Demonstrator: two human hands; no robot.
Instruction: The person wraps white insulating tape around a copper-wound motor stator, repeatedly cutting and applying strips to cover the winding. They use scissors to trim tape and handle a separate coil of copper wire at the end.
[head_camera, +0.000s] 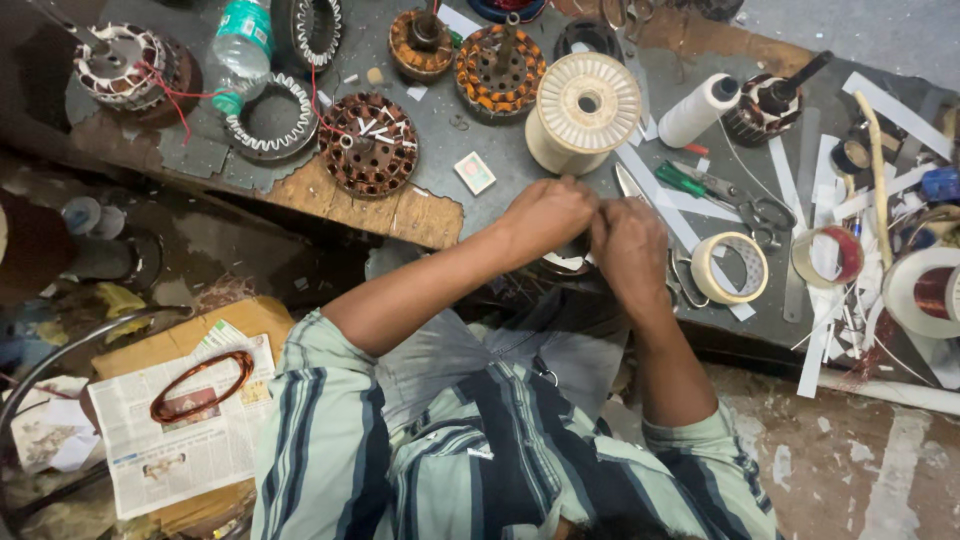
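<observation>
shirt (480, 450) — pale green, navy stripes | spool (585, 110) cream | scissors (700, 183) green (handles)

The left hand (545, 215) and right hand (628, 245) are covering whatever they are working on, only a pale sliver showing beneath; the copper wire spool (925, 292) is running off the right edge

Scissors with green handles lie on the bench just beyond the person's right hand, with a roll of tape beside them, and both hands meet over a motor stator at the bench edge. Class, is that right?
Not quite. The head view shows the scissors have black finger loops; the green handle is a separate tool lying beside them. The rest holds: the tape roll sits by the right hand, which meets the left hand at the bench edge over a mostly hidden stator.
</observation>
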